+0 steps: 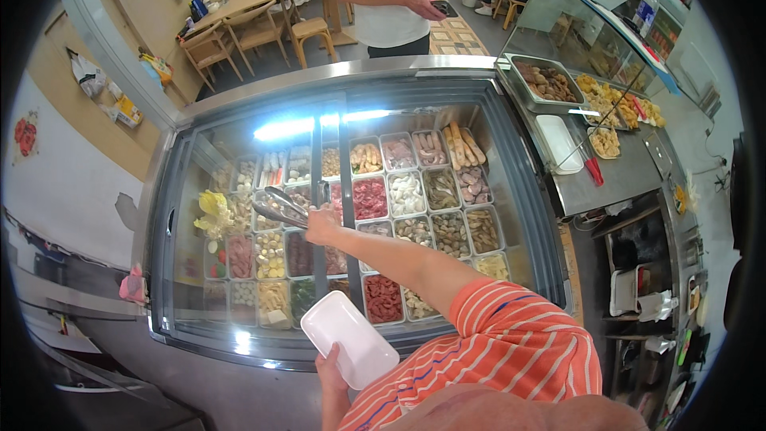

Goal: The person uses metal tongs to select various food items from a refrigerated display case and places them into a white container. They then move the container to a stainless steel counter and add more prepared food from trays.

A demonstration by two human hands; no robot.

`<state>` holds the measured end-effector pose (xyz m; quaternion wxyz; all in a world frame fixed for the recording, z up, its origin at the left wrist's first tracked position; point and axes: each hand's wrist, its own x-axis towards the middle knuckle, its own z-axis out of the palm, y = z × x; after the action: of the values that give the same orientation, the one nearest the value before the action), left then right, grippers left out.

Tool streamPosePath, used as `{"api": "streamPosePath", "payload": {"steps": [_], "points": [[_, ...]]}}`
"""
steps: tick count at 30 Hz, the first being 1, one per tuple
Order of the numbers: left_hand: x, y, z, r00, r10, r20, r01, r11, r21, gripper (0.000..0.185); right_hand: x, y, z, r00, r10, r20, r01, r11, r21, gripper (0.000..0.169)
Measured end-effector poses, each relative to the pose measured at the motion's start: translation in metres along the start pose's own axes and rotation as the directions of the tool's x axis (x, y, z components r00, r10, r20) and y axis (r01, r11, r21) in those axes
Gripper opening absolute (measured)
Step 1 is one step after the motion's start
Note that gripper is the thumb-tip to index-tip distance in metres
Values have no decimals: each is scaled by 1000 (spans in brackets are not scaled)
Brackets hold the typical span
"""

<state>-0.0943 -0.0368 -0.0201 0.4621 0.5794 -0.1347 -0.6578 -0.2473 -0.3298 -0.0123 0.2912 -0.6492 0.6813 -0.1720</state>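
My right hand [324,224] grips metal tongs [280,208], whose jaws are apart over the left part of a glass-topped display case. Nothing shows between the jaws. At the case's near edge my left hand [332,365] holds a white rectangular tray [350,338] by its side, tilted, with nothing on it. Rows of tubs fill the case: sliced red meat [370,197], white squid-like pieces [406,193], shellfish [450,234], shrimp [482,230], sausages [429,148], yellow-and-white rounds [270,255] and leafy greens [303,299]. Fried dough sticks [464,145] lie at the back right.
Sliding glass frames [352,221] cross the case beside my right arm. On the steel counter at right stand stacked white trays [559,143], red-handled tongs [592,169] and a metal pan of cooked food [547,82]. A person [389,6] stands beyond the case.
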Motion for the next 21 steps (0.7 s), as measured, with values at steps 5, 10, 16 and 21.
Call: {"api": "streamPosePath", "payload": {"steps": [5,10,16,21], "points": [[2,-1,1,1000,-8,25,9,1000,-12,32,6,6,9,999,6,-33,-6,1000,10,42],[4,-1,0,999,-14,33,15,1000,-12,33,4,4,7,999,-1,-42,1,1000,19,41],[2,0,0,999,-13,34,13,1000,3,34,3,2,4,1000,-16,-24,15,999,-47,40],[1,-3,-5,999,-13,30,14,1000,-13,35,1,-2,3,1000,4,10,-4,998,-63,41]]}}
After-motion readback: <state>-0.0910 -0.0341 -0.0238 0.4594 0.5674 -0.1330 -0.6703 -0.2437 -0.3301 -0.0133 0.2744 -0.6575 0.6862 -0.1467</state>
